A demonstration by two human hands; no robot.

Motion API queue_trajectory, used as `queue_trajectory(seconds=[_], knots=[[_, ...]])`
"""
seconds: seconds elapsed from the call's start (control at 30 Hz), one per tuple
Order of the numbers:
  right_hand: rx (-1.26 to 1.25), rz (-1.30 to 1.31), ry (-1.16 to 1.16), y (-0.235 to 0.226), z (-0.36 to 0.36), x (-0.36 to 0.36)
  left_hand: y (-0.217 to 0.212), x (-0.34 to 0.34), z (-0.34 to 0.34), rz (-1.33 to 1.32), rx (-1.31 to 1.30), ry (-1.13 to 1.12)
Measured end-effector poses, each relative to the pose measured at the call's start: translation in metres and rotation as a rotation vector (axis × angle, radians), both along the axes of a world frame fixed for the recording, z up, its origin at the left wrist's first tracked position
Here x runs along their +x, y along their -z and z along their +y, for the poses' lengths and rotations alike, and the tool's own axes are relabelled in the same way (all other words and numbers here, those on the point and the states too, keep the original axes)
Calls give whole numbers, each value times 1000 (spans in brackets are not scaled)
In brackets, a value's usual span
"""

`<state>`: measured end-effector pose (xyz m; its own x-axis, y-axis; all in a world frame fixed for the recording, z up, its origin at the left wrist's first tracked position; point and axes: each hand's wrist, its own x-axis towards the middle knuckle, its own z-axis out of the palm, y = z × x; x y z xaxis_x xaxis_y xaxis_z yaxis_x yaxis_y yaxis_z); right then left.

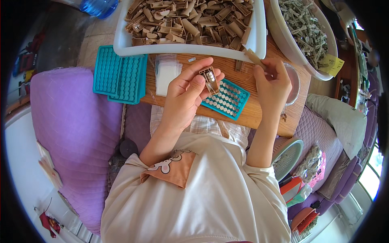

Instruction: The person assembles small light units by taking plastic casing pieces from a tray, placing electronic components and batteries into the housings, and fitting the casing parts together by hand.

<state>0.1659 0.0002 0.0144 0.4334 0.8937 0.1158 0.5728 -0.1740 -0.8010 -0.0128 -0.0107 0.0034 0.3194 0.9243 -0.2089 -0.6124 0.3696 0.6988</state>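
My left hand (183, 92) is closed around a small brown plastic case (209, 76), its open side facing up. Shiny silver pieces show inside the case. My right hand (275, 83) pinches a slim brown plastic piece (255, 58) between thumb and fingers, beside the near right corner of a white tub (190, 49). The tub is heaped with loose brown plastic parts (194, 24). Just below the left hand's fingertips, a teal tray (246, 97) lies on the table, filled with rows of small round silvery discs. The hand hides its upper left corner.
Stacked teal trays (120, 75) sit at the table's left, next to clear plastic bags (167, 73). A white basin (327, 75) of clear, greyish pieces stands at the far right with a yellow note (331, 65). A round clear container (292, 83) is behind my right hand on the wooden table (263, 115).
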Motion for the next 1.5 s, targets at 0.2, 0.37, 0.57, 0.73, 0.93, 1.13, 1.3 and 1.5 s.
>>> queue_trajectory(seconds=[0.2,0.37,0.57,0.73,0.93,1.13,1.3,1.5], knots=[[134,744,-102,-4,-38,-19,-2,3,-3,56,96,3],[284,1013,-191,12,-56,-57,-4,10,-7,50,191,-2],[278,1055,-159,15,-57,-66,-4,14,-10,75,289,-32],[343,1237,-155,14,-61,-66,-9,18,-11,133,353,-56],[444,1214,-125,11,-61,-69,-13,22,-13,103,333,-55],[410,1135,-93,12,-61,-69,-17,24,-12,163,376,-50],[359,1006,-39,12,-63,-68,-20,23,-12,232,380,8],[171,543,-197,6,-61,-60,-16,29,-19,527,531,-61]])
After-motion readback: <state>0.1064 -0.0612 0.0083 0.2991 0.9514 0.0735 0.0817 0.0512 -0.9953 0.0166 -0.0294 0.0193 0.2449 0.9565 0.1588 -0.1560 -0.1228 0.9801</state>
